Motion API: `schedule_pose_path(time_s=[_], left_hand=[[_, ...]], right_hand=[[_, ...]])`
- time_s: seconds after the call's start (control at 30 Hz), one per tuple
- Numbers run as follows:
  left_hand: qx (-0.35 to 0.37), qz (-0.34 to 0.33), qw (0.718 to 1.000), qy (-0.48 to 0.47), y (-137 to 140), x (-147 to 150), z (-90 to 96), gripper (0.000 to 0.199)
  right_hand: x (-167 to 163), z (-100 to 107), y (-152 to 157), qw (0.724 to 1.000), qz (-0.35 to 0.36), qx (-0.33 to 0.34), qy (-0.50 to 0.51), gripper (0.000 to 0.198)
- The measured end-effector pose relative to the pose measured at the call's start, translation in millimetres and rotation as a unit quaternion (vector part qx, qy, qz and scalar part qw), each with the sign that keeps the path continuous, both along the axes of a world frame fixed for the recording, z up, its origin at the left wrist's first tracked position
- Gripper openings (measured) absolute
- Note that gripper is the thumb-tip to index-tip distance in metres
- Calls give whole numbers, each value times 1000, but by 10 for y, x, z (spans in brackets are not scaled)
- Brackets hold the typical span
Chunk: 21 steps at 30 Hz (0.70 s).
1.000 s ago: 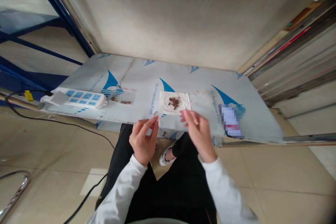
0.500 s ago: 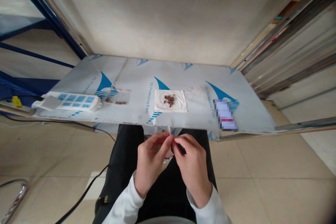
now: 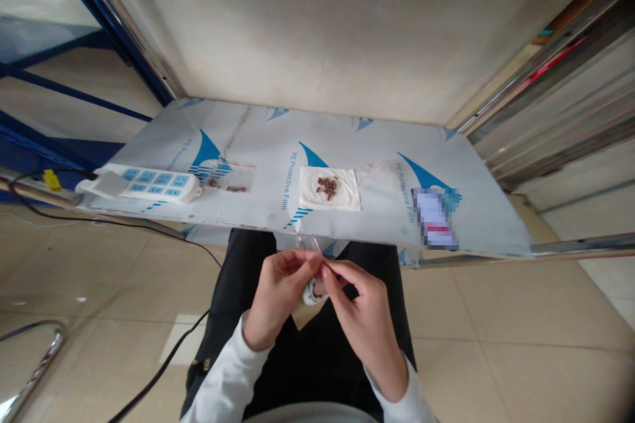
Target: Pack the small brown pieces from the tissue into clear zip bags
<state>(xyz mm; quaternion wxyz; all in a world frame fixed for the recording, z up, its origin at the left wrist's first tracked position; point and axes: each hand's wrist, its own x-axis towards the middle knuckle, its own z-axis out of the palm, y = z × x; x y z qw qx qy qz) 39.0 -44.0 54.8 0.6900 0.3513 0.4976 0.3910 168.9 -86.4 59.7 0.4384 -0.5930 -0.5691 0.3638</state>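
Just in front of the table's near edge, my left hand (image 3: 282,287) and my right hand (image 3: 362,307) meet with their fingertips pinched together. Between them is a small clear plastic bag (image 3: 308,244), mostly covered by the fingers, with a see-through part sticking up beyond them. Straight ahead on the table lies a white tissue (image 3: 307,198) bearing a heap of small brown pieces (image 3: 327,188). Left of it, another clear plastic bag (image 3: 245,178) lies flat, with a few brown bits (image 3: 237,189) on or in it.
A white power strip (image 3: 156,185) with blue sockets and a black cable (image 3: 143,227) occupies the table's left end. A phone (image 3: 434,219) lies to the right. Film with blue print covers the tabletop (image 3: 367,225). Metal posts and panels frame both sides.
The clear plastic now shows wider above my fingertips, spread to the left. My hands stay pinched together at nearly the same place. The view has shifted slightly.
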Motion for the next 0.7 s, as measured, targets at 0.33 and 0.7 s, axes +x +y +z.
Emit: schedule_pose_path(time_s=[0.33, 0.7], left_hand=[[182, -88, 915, 350, -58, -102, 195, 16], [209, -178, 922, 274, 281, -158, 478, 17]], right_hand=[[158, -11, 96, 967, -122, 94, -201, 13], [262, -51, 373, 977, 203, 44, 56, 75]])
